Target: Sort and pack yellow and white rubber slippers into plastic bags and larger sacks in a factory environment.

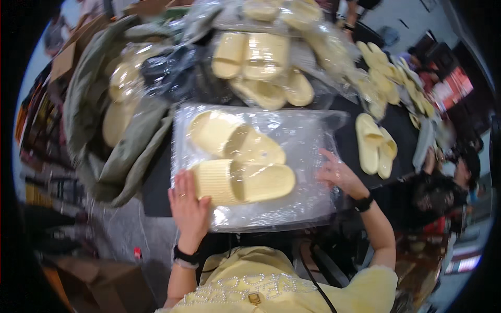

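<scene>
A clear bag (292, 156) lies flat on the dark table (404, 130) at its near edge, with two pale yellow slippers (240, 161) inside, side by side, long axes running left to right. The left hand (188, 206) rests open, palm down, on the bag's near left corner, against the nearer slipper's end, gripping nothing. The right hand (339, 172) presses flat, fingers spread, on the right edge. One loose pair (376, 146) sits well right, with bare table between; piled bagged slippers (266, 68) crowd the far side.

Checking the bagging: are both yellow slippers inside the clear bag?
Yes, both yellow slippers lie side by side inside the clear plastic bag.
</scene>
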### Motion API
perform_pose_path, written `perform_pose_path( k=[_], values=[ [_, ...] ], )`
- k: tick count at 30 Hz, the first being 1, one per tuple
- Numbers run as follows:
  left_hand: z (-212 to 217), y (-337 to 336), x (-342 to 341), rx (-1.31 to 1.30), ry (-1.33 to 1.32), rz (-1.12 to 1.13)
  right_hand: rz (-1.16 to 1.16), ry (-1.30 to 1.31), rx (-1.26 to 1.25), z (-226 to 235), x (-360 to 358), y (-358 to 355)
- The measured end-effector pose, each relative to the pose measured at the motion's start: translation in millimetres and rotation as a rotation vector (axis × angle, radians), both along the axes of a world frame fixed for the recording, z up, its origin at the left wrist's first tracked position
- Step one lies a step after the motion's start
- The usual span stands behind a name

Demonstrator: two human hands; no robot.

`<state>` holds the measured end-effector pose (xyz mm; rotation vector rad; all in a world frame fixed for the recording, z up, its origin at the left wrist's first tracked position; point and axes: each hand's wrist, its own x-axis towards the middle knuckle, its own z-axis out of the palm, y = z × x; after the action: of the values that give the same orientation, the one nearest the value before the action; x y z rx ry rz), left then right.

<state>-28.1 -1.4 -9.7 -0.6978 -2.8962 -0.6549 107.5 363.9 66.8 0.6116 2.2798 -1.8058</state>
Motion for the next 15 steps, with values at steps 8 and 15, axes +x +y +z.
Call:
perform_pose_path(
  k=[8,15],
  values=[
    [-6,3,3,0.013,0.038,-0.023,-0.121,0.404,-0.105,-1,-5,-17],
    [-6,0,-5,-0.011,0.032,0.021,-0.163,0.060,0.439,-11,-19,-9]
  ],
)
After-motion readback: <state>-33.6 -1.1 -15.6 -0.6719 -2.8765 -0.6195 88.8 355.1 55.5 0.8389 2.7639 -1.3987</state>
